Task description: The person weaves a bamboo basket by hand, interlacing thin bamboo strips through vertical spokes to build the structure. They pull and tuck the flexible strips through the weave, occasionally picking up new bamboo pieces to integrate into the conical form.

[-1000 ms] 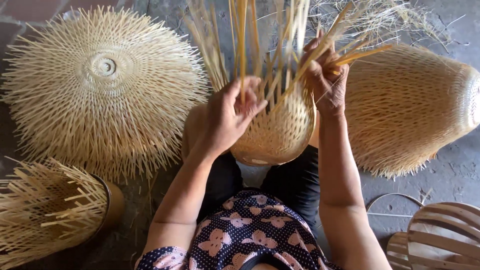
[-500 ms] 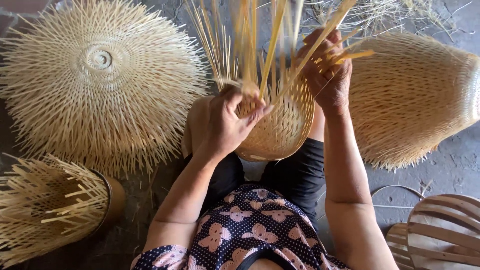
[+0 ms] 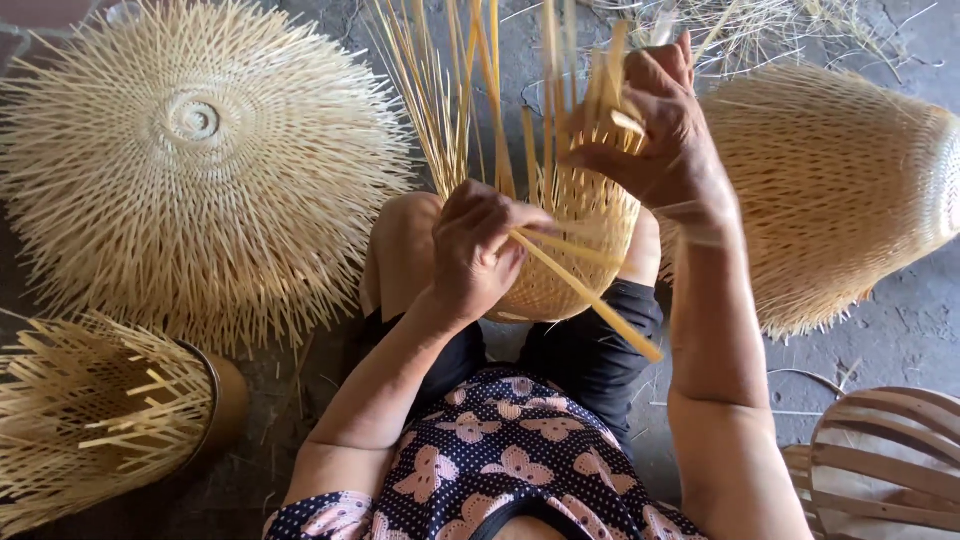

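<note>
Weaving a small basket on the lap, both hands busy.

The half-woven basket (image 3: 570,260) sits between the knees, loose strips (image 3: 470,90) sticking up. Left hand (image 3: 480,250) has its grip closed on one strip (image 3: 590,295) that slants down to the right; right hand (image 3: 655,125) pinches the upright ones near the rim. A big round woven piece (image 3: 200,160) lies on the floor to the left.
</note>
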